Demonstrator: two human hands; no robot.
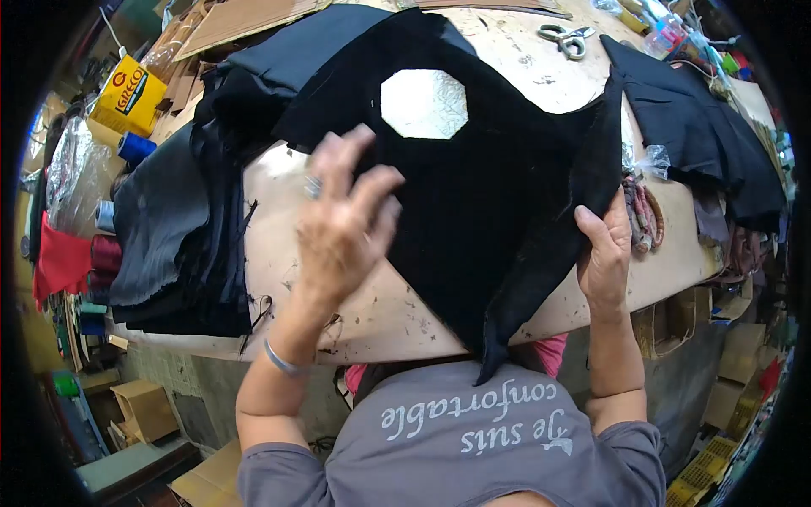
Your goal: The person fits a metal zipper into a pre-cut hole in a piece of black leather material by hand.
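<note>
A large piece of black cloth (481, 194) spreads over the table and hangs past its front edge. On its upper part shows a whitish octagon (423, 103) with a shiny, textured look. My right hand (604, 253) pinches the cloth's raised right edge, thumb in front and fingers behind. Over the cloth's left side, my left hand (346, 224) is raised with its fingers apart and slightly blurred, nothing in it.
A stack of black cloth pieces (160, 237) lies at the left, and more black cloth (701, 127) at the right. Scissors (567, 40) rest at the back of the table (355, 325). Thread spools (135, 149) and a yellow box (128, 95) stand at the left edge.
</note>
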